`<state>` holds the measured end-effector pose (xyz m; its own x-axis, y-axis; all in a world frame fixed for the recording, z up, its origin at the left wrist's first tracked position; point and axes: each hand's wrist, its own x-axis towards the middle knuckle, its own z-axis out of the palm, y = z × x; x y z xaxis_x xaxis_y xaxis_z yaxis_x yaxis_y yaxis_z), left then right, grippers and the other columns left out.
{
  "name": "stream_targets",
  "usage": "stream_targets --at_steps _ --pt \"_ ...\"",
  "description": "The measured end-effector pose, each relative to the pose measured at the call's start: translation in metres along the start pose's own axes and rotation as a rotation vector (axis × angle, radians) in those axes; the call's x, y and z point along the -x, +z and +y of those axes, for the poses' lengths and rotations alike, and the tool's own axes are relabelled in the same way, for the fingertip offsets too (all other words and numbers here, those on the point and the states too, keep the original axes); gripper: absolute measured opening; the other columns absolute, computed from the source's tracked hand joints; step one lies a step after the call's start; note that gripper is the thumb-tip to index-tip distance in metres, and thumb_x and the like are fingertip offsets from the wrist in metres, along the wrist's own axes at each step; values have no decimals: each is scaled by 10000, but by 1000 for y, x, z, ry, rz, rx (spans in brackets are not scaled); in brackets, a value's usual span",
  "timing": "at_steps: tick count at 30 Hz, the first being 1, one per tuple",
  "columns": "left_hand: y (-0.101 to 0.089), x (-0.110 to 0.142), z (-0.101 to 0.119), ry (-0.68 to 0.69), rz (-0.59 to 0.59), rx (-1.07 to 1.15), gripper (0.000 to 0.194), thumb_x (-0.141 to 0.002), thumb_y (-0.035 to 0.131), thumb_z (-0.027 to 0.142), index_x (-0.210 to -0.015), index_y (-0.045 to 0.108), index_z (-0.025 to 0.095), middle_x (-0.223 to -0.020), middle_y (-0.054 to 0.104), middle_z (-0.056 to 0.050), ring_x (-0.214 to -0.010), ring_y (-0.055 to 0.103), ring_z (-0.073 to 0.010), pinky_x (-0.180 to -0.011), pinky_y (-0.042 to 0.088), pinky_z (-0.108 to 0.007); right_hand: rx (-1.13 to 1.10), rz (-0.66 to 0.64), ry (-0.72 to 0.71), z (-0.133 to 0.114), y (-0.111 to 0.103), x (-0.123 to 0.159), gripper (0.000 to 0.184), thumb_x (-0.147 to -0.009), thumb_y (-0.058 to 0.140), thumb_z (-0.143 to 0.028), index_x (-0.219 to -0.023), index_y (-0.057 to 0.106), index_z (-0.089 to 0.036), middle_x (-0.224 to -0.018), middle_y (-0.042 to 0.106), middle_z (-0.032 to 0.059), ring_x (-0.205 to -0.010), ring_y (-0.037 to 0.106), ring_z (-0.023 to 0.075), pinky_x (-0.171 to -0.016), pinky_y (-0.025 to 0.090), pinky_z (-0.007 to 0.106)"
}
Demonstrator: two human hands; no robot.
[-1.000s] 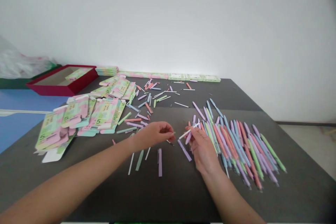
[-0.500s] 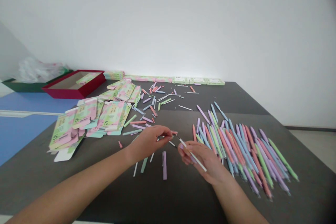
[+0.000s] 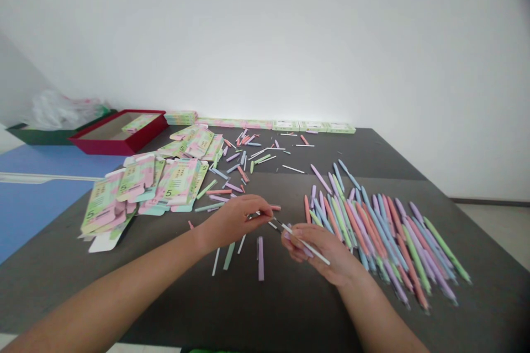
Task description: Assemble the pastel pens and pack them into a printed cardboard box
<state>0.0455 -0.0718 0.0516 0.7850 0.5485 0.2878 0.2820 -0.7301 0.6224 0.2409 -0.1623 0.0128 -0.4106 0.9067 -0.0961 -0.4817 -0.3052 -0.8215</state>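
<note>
The right hand (image 3: 323, 251) has its fingers clamped on a refill (image 3: 312, 250), tip right by the left hand (image 3: 238, 219), whose fingers pinch together, on what I cannot tell

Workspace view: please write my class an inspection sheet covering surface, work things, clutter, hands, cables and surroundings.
Surface: dark table, bare near its front edge
Work things: pens piled at right; loose pen parts scattered mid-table
Clutter: cartons overlapping at left
Right hand: holds white refill and purple piece
Left hand: fingertips near refill tip; grip unclear
Cables: nothing seen
Surroundings: pale wall behind; red box and green tray far left
</note>
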Motion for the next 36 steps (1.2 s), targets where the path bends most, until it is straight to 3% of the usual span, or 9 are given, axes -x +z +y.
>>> stream_targets --at_steps 9,14,17,20,25,28,32,34,36 --pt "-8 -4 -1 -35 -50 213 120 -818 564 253 -825 664 186 -876 673 -50 -853 618 -147 -796 454 -267 197 71 15 -2 4 0 279 -804 574 -326 -585 527 -159 -648 500 8 -564 401 111 -553 276 255" --pt "8 0 6 -331 29 605 134 -773 617 289 -834 617 171 -971 677 -71 -943 615 -180 -830 465 -312 307 75 -45 0 7 -2 290 -822 561 -373 -618 535 -168 -641 465 -12 -595 399 117 -597 296 252" --pt "23 2 9 -432 93 810 160 -733 665 291 -817 605 169 -1031 666 -75 -1001 597 -186 -881 444 -325 314 83 -80 4 7 -3 276 -830 556 -369 -639 543 -170 -645 458 -16 -598 393 116 -588 288 252" --pt "32 2 12 -481 135 843 147 -745 649 306 -796 625 169 -1002 673 -56 -1010 588 -179 -928 409 -333 305 106 -94 9 6 -5 295 -831 555 -383 -626 542 -171 -631 453 -19 -589 387 114 -579 284 252" --pt "29 -3 15 -490 65 749 192 -758 629 340 -734 679 157 -811 692 -45 -966 597 -194 -942 394 -339 204 157 -74 13 7 -8 308 -825 550 -435 -706 625 -161 -670 523 2 -595 430 119 -583 319 256" --pt "24 -5 10 -546 218 777 220 -737 648 368 -765 687 154 -778 683 -40 -840 614 -177 -862 444 -332 106 182 -80 10 8 -7 357 -853 483 -458 -820 664 -152 -719 558 26 -634 474 137 -619 368 270" --pt "14 -5 0 -570 476 849 264 -691 687 386 -792 688 142 -752 658 -31 -737 595 -142 -773 475 -293 39 196 -125 7 8 -7 140 -774 612 -267 -879 639 -178 -865 605 30 -668 508 124 -638 399 258" --pt "9 -4 -3 -574 550 848 276 -678 697 384 -796 690 134 -785 658 -39 -735 585 -136 -762 475 -285 33 182 -122 7 9 -7 208 -752 628 -215 -958 598 -211 -941 626 31 -665 535 122 -627 408 260" --pt "5 -1 -5 -578 575 828 277 -683 694 383 -805 694 134 -813 665 -44 -744 581 -133 -759 469 -281 46 170 -121 8 9 -7 395 -755 626 -191 -1124 507 -265 -1001 637 34 -674 569 130 -621 417 269"
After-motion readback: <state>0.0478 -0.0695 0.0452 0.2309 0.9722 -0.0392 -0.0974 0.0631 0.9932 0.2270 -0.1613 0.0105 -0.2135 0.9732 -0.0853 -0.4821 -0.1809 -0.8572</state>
